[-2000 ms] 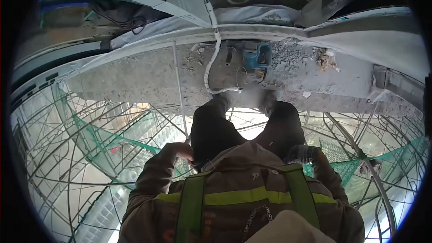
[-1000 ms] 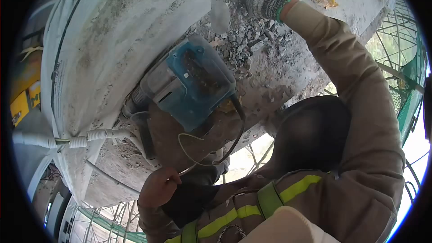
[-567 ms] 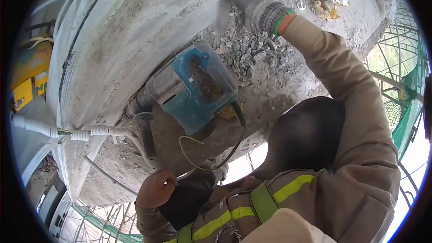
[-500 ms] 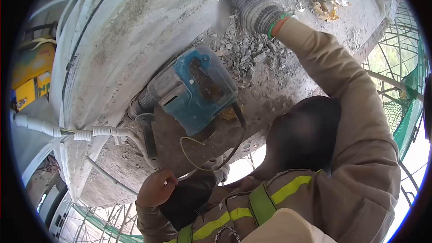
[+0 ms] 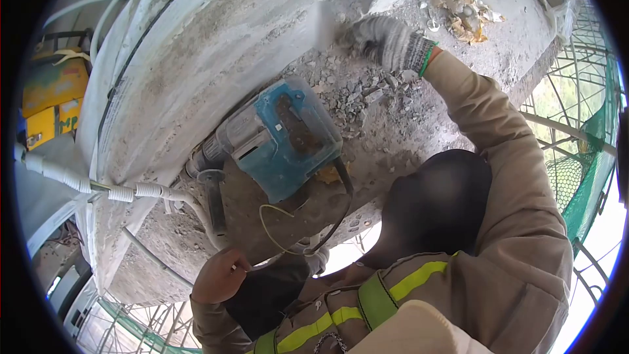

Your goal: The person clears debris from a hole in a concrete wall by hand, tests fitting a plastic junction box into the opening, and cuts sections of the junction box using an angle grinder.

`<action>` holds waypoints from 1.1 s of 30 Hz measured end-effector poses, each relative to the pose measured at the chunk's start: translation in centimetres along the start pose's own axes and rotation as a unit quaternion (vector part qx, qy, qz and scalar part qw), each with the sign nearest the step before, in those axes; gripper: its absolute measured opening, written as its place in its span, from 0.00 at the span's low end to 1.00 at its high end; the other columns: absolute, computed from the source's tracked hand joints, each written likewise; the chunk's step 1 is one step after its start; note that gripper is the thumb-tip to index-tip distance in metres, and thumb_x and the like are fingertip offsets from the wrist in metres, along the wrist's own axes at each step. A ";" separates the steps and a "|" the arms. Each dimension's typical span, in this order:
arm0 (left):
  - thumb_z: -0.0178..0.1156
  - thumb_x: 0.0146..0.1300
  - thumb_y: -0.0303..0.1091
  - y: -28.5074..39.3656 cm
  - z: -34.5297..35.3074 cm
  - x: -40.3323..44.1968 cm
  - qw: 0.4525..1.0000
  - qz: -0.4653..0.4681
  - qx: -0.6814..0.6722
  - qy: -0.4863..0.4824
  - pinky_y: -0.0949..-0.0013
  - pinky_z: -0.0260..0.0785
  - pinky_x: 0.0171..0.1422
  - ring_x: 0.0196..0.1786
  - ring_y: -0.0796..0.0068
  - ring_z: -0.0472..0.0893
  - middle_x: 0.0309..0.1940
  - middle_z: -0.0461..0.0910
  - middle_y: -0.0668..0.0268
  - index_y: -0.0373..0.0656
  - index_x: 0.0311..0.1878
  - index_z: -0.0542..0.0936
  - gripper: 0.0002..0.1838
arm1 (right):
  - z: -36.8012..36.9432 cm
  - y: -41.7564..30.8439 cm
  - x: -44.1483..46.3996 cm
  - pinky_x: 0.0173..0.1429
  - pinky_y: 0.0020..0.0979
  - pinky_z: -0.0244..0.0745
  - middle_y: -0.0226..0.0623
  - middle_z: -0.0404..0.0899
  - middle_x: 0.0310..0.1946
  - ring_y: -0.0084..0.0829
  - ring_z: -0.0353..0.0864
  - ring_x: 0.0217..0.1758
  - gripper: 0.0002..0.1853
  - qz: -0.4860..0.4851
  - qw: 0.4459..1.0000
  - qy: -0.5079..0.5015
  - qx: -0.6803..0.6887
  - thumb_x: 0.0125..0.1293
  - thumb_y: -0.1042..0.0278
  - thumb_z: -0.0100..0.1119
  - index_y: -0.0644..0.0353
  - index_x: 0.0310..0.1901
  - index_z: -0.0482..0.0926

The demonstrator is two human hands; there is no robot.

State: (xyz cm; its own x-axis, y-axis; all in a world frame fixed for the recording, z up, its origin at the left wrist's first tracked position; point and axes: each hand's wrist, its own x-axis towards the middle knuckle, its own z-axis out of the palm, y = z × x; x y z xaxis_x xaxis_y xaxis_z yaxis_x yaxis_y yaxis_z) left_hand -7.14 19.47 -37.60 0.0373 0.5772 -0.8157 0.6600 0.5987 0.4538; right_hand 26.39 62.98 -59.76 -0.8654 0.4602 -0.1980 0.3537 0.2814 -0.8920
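Note:
My right hand, in a grey knitted glove with a green cuff edge, is over broken concrete rubble beside a hollow at the wall's base. Motion blurs its fingertips, so their grip is unclear. Bare and closed, my left hand is low on the left near my dark-trousered leg; a tiny pale spot shows at its fingers. Between the hands lies a blue and grey power tool with a black side handle, on its side on the dusty ledge. Neither hand touches it.
White corrugated conduit runs in from the left, near a yellow case. A thin looped wire lies by the tool's cable. Crumpled brown debris sits at the upper right. Green netting and scaffold poles stand beyond the ledge's edge.
My right hand has drawn back from the hollow, right and slightly down, over the rubble. My left hand has shifted slightly down and stays closed. The view has shifted a little.

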 end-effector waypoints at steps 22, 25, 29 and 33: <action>0.57 0.58 0.23 -1.0 0.7 -0.8 1.000 0.018 0.009 0.016 0.60 0.74 0.44 0.39 0.55 0.83 0.33 0.81 0.55 0.38 0.34 0.80 0.04 | -0.2 3.2 5.0 0.48 0.40 0.82 0.46 0.86 0.40 0.42 0.86 0.42 0.12 0.010 0.985 0.119 -0.127 0.63 0.70 0.66 0.64 0.46 0.83; 0.57 0.58 0.23 -1.3 0.9 -0.7 1.000 0.013 0.003 0.014 0.59 0.74 0.44 0.39 0.55 0.83 0.34 0.81 0.55 0.37 0.35 0.81 0.04 | 2.6 -1.3 3.9 0.40 0.34 0.82 0.38 0.83 0.34 0.34 0.83 0.33 0.11 -0.058 0.948 0.166 -0.265 0.64 0.79 0.62 0.62 0.48 0.84; 0.58 0.60 0.25 -1.0 1.1 -0.8 0.999 0.016 0.021 0.031 0.60 0.74 0.43 0.39 0.56 0.84 0.34 0.82 0.55 0.38 0.36 0.81 0.04 | 0.1 -4.6 2.6 0.36 0.31 0.82 0.35 0.81 0.31 0.31 0.81 0.29 0.12 0.049 0.992 0.078 -0.090 0.66 0.82 0.59 0.61 0.48 0.84; 0.60 0.61 0.27 -0.1 1.3 -1.1 0.999 0.009 -0.010 0.049 0.57 0.74 0.44 0.39 0.53 0.83 0.33 0.81 0.55 0.38 0.35 0.81 0.04 | -0.6 -1.8 0.8 0.36 0.32 0.82 0.35 0.82 0.32 0.31 0.82 0.30 0.10 -0.033 0.999 0.028 -0.008 0.66 0.80 0.59 0.61 0.47 0.84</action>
State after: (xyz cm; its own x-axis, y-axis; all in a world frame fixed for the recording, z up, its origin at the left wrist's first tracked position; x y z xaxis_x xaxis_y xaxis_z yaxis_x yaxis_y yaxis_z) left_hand -6.26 18.10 -37.19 -0.0245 0.6385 -0.7693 0.6447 0.5982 0.4759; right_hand 25.26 63.39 -58.08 -0.8658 0.4870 -0.1150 0.3024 0.3262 -0.8956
